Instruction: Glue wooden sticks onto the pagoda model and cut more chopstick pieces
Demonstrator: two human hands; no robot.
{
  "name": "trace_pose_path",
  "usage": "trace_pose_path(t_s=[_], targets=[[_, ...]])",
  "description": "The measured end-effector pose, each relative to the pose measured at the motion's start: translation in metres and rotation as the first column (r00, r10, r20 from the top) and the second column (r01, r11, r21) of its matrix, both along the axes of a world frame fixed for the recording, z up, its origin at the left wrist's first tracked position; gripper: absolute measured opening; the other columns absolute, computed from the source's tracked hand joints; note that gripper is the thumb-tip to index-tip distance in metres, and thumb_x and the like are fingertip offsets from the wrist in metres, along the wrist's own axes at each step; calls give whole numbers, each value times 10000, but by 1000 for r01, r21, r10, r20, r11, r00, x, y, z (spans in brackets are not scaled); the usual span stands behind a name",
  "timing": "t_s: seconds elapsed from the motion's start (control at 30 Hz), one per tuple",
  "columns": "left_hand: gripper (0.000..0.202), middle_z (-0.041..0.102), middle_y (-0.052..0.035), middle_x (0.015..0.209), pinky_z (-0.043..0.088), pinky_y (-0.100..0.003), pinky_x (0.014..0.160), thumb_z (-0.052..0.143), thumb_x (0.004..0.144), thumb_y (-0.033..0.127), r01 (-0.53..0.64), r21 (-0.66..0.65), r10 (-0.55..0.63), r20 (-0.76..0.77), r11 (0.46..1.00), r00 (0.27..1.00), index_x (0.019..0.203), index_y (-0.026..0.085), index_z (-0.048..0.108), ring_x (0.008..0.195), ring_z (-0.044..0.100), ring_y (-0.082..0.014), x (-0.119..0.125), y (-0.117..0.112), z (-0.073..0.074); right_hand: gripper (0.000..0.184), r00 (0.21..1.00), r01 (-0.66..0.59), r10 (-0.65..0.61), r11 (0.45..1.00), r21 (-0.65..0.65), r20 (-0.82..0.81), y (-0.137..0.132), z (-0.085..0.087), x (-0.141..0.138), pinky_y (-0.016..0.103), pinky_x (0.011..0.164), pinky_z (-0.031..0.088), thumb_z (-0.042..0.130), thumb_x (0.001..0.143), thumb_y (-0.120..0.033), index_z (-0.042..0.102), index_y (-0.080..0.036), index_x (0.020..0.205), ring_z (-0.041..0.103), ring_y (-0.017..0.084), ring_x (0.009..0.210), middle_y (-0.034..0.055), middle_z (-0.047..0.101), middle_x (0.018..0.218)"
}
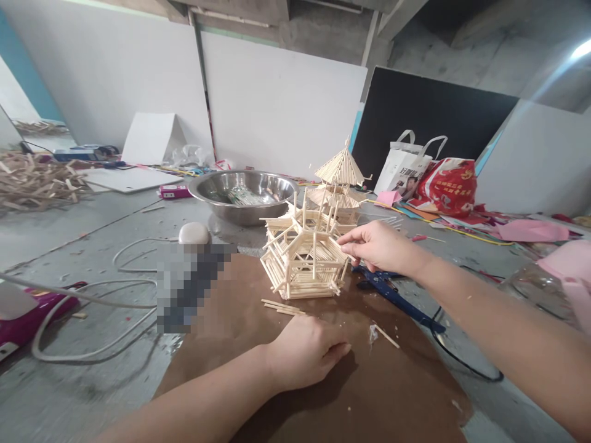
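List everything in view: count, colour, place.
Sheet: one, brown, foreground
Stick frame: one, pale, on the sheet
Roofed stick model: one, pale, behind the frame
Loose sticks: several, pale, on the sheet
Corded tool: one, blue, right of the frame
Basin: one, silver, behind left
Rounded device: one, white, left
Magenta boxes: two, left
Cable: at least one, pale, left
Wood scraps: uncounted, pale, far left
White bag: one, back right
Red bag: one, beside it
Panels: several, white and black, background
Small litter: uncounted, mixed, floor
Left hand: one, bare, on the sheet
Right hand: one, bare, at the frame's right side
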State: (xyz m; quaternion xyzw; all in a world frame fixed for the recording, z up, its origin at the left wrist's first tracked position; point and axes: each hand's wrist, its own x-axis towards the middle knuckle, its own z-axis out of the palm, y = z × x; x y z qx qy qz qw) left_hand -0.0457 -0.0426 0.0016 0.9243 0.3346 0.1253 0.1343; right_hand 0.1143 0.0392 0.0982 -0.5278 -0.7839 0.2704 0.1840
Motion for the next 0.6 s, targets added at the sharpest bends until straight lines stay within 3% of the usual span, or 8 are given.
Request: trace_pose_path(t_s=[0.13,0.27,0.4,0.5,0.6], targets=[[220,600,4,661,362,-180,532,365,801,245,-13,-4,13,6,1000,1000,698,181,548,594,535,-106,0,0,-1,241,999,5,-7,999,50,43,-7,10,2,176,331,318,467,734,-345,638,-196,815,422,40,297,-17,597,555],[223,599,-3,682,371,-188,559,354,808,235,-12,2,12,37,1000,999,732,182,556,625,532,-111,0,0,0,286,995,104,-102,987,123,-22,-5,14,13,184,328,306,447,741,-392,629,-171,736,410,39,303,4,602,574],[256,584,-23,702,380,-207,602,330,819,239,-82,48,78,81,995,994,741,174,565,655,514,-118,1,0,1,229,969,210,-179,960,184,-168,16,-9,28,192,378,346,466,724,-324,606,-171,823,463,60,384,18,617,658],[241,580,-27,726,391,-224,632,344,812,233,-157,50,152,94,986,984,768,179,574,690,512,-129,1,1,1,256,934,279,-234,949,143,-269,35,-36,33,206,468,397,477,689,-216,568,-150,919,534,95,528,38,623,729],[233,584,-26,745,405,-234,649,351,808,221,-193,20,190,88,981,978,813,191,582,717,519,-136,1,2,0,336,893,339,-305,940,49,-332,45,-54,32,217,539,418,488,637,-155,542,-145,969,556,128,717,72,601,937]])
